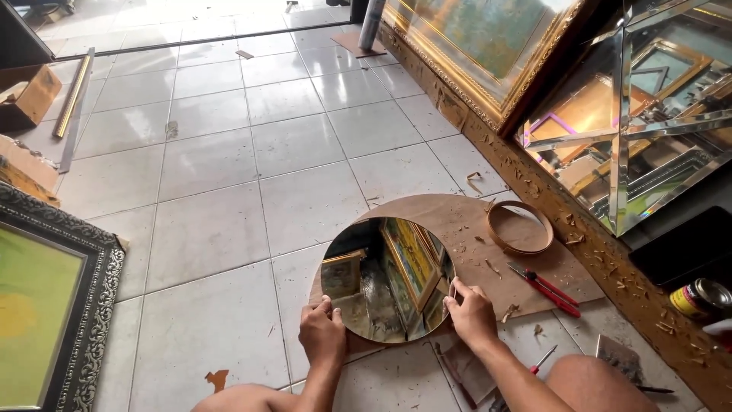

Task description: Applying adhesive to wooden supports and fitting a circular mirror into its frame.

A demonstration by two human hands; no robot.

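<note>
At the far left a picture in a dark carved frame [91,305] lies on the tiled floor [213,175], with a cardboard box [27,95] and a long gilt strip of moulding [72,95] further up. Near the middle, the left hand [322,333] grips the lower left edge of a round mirror [387,279], fingers curled over the rim. The mirror rests flat on a round brown board [465,221] on the floor. The right hand [471,313] pinches the mirror's right edge, so both hands are closed on the mirror, one at each side. Just beyond the right hand lie wood chips, a red utility knife [545,288] and a thin wooden hoop [520,227]. Further right, a large gilt-framed painting [488,46] and a faceted mirror panel [640,114] lean against the wall, and a small tin can [700,297] stands at the edge
</note>
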